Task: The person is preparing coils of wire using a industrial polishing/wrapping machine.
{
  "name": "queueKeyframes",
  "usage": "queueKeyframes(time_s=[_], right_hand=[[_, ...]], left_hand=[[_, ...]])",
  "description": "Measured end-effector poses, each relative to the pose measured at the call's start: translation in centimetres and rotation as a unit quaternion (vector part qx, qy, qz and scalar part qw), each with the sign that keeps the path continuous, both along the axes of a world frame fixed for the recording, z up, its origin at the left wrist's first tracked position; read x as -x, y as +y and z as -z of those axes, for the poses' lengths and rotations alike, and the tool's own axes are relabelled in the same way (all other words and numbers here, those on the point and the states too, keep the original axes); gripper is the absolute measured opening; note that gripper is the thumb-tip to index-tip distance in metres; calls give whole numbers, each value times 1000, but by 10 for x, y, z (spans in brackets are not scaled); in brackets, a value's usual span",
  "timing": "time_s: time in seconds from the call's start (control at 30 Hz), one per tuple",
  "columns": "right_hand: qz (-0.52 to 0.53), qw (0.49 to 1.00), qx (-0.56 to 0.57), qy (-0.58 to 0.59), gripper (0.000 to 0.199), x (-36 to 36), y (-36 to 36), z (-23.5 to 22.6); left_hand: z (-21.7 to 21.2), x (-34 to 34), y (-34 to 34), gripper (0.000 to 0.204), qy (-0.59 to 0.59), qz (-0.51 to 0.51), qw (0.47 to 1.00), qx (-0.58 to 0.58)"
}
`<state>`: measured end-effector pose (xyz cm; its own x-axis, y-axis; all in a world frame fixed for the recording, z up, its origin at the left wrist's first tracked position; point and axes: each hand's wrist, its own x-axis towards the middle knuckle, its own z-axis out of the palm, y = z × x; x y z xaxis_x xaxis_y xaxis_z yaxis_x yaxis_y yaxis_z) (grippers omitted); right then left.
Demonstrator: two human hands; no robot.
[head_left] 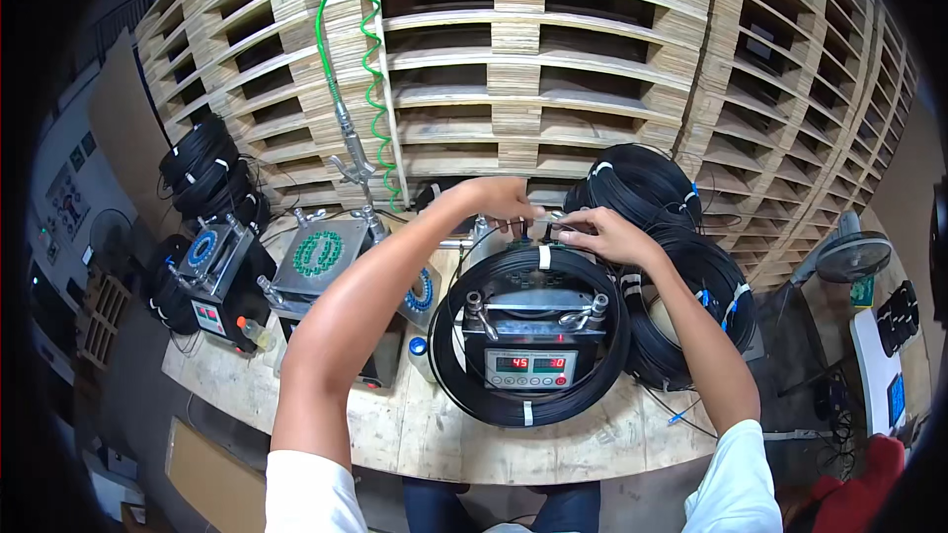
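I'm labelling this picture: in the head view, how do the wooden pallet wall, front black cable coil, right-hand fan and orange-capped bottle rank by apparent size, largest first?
1. Wooden pallet wall
2. Front black cable coil
3. Right-hand fan
4. Orange-capped bottle

Wooden bench (425, 444) (pale, scuffed) beneath machines (531, 367), black cable coils (716, 266), bottles (257, 336).

What the hands (506, 199) (614, 235) touch is indistinctly small.
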<state>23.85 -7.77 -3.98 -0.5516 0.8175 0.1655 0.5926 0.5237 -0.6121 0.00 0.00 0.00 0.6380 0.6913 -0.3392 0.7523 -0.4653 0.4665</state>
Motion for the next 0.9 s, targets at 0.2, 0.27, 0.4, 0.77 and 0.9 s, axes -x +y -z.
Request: queueKeyframes(time_s=[0.2, 0.27, 0.4, 0.77, 0.9], right_hand=[[48, 976, 139, 160, 32, -27, 10, 1], [81, 987, 49, 127, 27, -38, 27, -1], [90, 992, -72, -44, 28, -38, 72, 5], [319, 930, 179, -36, 23, -27, 150, 55], [291, 911, 241, 166, 17, -32, 123, 52]], left_hand=[[21, 43, 3, 33, -169, 71, 981, -64], [23, 36, 1, 35, -188, 78, 973, -113], [39, 17, 8, 52, -170, 119, 961, -182], [62, 2, 22, 59, -181, 107, 969, -131], [61, 12, 21, 60, -162, 72, 976, -127]])
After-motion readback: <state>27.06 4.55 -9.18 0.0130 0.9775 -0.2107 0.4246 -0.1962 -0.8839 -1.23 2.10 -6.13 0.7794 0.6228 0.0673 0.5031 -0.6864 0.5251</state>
